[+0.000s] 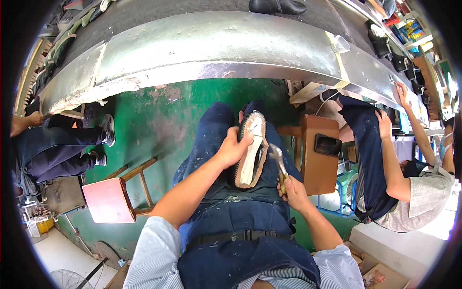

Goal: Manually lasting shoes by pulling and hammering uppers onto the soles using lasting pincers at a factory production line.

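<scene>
A shoe upper on its last lies bottom up over my lap, toe pointing away from me. Its dark edge is folded in pleats around a pale insole. My left hand is closed on the shoe's left side, thumb on the insole near the forepart. To the right, my right hand grips the yellowish handles of lasting pliers. Their metal head points up, close beside the shoe's right edge; I cannot tell whether it touches. My fingers partly hide the handles.
A metal-edged conveyor bench curves across the front, carrying a black shoe. Left stands a pink-topped stool; right, a brown stool with a phone. Co-workers sit on both sides, one with an arm near the bench.
</scene>
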`<act>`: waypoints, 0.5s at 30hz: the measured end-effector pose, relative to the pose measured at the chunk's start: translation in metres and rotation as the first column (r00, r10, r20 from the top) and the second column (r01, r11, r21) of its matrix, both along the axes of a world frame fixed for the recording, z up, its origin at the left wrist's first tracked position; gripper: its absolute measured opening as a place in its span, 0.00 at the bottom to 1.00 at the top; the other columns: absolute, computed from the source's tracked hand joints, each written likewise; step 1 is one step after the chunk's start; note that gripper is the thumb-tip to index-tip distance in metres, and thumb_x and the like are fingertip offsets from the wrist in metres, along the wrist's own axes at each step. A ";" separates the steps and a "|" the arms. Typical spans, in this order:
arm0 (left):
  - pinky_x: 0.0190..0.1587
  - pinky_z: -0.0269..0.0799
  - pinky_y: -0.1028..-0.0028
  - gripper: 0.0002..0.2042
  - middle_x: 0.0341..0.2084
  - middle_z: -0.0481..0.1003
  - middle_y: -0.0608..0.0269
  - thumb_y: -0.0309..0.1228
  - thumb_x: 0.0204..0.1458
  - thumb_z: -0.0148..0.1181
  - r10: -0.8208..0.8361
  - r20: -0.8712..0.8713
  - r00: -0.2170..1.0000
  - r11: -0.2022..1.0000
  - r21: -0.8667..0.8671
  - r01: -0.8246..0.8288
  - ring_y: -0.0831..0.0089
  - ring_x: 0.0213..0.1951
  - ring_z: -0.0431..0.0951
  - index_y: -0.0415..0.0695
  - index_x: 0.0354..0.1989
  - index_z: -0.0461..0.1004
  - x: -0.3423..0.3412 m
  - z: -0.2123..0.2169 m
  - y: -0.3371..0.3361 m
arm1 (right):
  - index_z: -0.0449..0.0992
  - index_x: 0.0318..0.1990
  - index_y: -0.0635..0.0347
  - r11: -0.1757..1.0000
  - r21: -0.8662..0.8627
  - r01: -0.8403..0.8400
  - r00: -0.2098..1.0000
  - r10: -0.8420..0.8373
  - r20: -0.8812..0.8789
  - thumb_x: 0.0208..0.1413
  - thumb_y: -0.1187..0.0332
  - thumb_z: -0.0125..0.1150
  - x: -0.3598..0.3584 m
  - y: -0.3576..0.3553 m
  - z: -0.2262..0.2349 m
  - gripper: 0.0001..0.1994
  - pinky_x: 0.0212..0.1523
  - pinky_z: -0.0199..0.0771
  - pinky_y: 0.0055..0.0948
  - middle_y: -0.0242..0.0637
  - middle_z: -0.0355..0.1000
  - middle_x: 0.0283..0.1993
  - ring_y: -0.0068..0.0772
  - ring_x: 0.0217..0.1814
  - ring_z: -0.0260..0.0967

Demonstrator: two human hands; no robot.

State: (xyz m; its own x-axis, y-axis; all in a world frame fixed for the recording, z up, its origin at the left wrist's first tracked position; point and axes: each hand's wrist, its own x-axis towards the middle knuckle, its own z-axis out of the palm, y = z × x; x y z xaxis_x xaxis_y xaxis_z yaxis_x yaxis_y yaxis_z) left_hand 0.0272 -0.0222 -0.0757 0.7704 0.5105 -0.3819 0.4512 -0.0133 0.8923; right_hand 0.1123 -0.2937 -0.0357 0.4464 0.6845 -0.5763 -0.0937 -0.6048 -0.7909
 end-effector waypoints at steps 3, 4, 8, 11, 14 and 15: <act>0.46 0.73 0.65 0.23 0.38 0.79 0.55 0.45 0.61 0.53 0.076 0.033 0.997 0.784 -0.620 -0.039 0.64 0.42 0.79 0.33 0.47 0.74 0.029 -0.016 0.031 | 0.68 0.49 0.65 0.953 0.105 0.284 0.942 -0.257 -0.215 0.69 0.47 0.38 -0.012 -0.005 -0.019 0.26 0.21 0.67 0.21 0.34 0.70 0.31 0.23 0.24 0.67; 0.44 0.74 0.68 0.18 0.39 0.79 0.57 0.41 0.62 0.54 0.135 0.084 0.987 0.746 -0.664 -0.046 0.68 0.40 0.79 0.37 0.48 0.74 0.028 -0.003 0.034 | 0.68 0.49 0.65 0.950 0.109 0.291 0.941 -0.264 -0.214 0.69 0.47 0.38 -0.011 -0.007 -0.019 0.26 0.21 0.67 0.21 0.34 0.70 0.31 0.23 0.24 0.67; 0.68 0.54 0.56 0.41 0.63 0.63 0.46 0.63 0.56 0.48 0.571 0.431 0.699 0.286 -0.902 0.323 0.53 0.65 0.63 0.38 0.65 0.59 -0.026 0.065 0.028 | 0.69 0.47 0.65 0.924 0.126 0.361 0.920 -0.332 -0.208 0.69 0.48 0.40 -0.012 -0.022 -0.023 0.25 0.20 0.65 0.21 0.34 0.70 0.31 0.21 0.21 0.65; 0.72 0.41 0.57 0.53 0.70 0.51 0.44 0.67 0.49 0.53 0.421 0.391 0.818 0.076 -0.914 0.398 0.51 0.71 0.49 0.35 0.71 0.44 -0.086 0.051 0.038 | 0.70 0.46 0.66 0.917 0.114 0.382 0.911 -0.353 -0.212 0.68 0.51 0.44 -0.009 -0.008 -0.014 0.22 0.21 0.66 0.21 0.34 0.70 0.29 0.21 0.20 0.65; 0.70 0.47 0.69 0.52 0.69 0.50 0.38 0.36 0.45 0.69 -0.404 0.095 0.910 0.873 -0.255 0.415 0.50 0.71 0.51 0.31 0.71 0.36 -0.072 0.040 -0.007 | 0.70 0.47 0.66 0.929 0.077 0.362 0.922 -0.345 -0.175 0.66 0.58 0.49 -0.006 -0.005 -0.011 0.17 0.20 0.65 0.21 0.34 0.70 0.27 0.21 0.20 0.64; 0.69 0.51 0.71 0.55 0.67 0.51 0.32 0.34 0.43 0.68 -0.320 -0.038 0.947 0.947 -0.018 0.320 0.51 0.69 0.56 0.31 0.71 0.32 -0.074 0.028 -0.036 | 0.70 0.47 0.67 0.942 0.057 0.330 0.935 -0.318 -0.157 0.65 0.62 0.51 -0.005 -0.002 -0.010 0.15 0.20 0.65 0.21 0.33 0.70 0.26 0.21 0.20 0.64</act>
